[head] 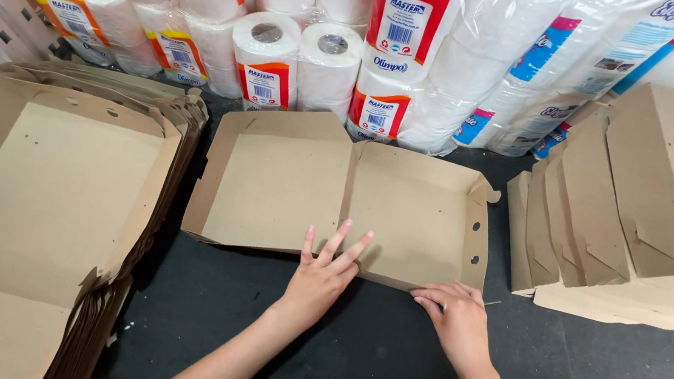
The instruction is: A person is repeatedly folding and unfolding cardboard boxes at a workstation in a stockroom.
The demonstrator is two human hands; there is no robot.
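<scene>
Fingers of left hand [321,278] spread flat, right hand [453,309] curled, pressing near edge of cardboard box [285,192], long axis left-right.

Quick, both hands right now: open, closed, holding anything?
Left hand: open, fingers spread flat on the cardboard box, pressing its front edge.
Right hand: fingers curled on the box's front flap, pressing, not clearly gripping.

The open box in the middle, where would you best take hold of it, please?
Probably the near wall of the box, from the person's side: it stands up as a thin edge, and the left hand and right hand already rest there.
</scene>
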